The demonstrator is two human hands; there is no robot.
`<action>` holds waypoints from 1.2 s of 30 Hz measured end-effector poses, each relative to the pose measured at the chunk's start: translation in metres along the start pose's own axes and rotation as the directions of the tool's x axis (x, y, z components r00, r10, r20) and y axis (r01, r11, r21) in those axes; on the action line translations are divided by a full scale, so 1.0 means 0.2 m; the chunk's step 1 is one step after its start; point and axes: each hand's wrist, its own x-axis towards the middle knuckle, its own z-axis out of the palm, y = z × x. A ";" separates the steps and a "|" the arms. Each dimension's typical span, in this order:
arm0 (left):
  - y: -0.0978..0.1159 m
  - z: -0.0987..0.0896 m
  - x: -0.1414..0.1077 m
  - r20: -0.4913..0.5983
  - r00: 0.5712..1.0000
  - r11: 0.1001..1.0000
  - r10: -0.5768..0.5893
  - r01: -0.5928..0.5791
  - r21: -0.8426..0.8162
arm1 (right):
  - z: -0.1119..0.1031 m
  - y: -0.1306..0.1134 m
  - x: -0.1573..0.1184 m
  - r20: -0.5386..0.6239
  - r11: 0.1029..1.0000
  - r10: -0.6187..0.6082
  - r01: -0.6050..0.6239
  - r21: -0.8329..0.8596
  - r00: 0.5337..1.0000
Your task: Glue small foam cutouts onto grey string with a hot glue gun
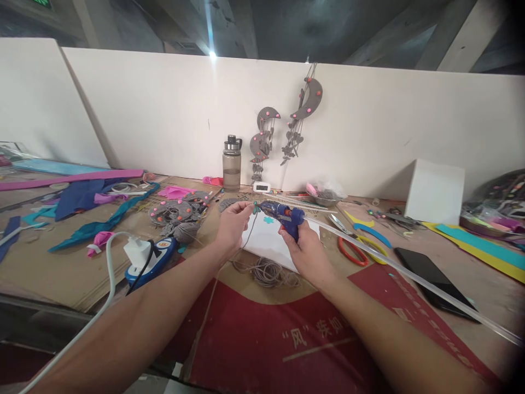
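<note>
My right hand is closed around the grip of a blue hot glue gun, its nozzle pointing left. A long clear glue stick runs out of the gun's back end towards the lower right. With fingertips pinched, my left hand holds a small teal piece right at the nozzle; whether they touch is too small to tell. Grey cord hangs down from that piece. Below lie a white sheet with a teal flower-shaped cutout on it and a coil of grey cord.
Scissors and a black phone lie at right. A power strip with a white plug stands left, near grey dotted felt pieces. Behind are a water bottle, a small digital clock and hanging moon ornaments.
</note>
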 end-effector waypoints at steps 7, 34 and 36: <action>-0.02 -0.02 0.01 -0.003 1.000 0.998 0.022 -0.022 0.054 | 0.01 0.00 0.00 0.001 1.000 -0.020 0.020 0.015 1.000; 0.00 -0.01 0.01 0.007 1.000 0.999 0.015 -0.015 0.050 | 0.00 -0.02 -0.01 -0.005 0.999 -0.018 0.018 -0.031 1.000; 0.00 -0.01 0.02 0.009 1.000 0.999 0.017 -0.017 0.050 | 0.00 -0.02 -0.01 -0.019 1.000 -0.020 0.020 -0.024 1.000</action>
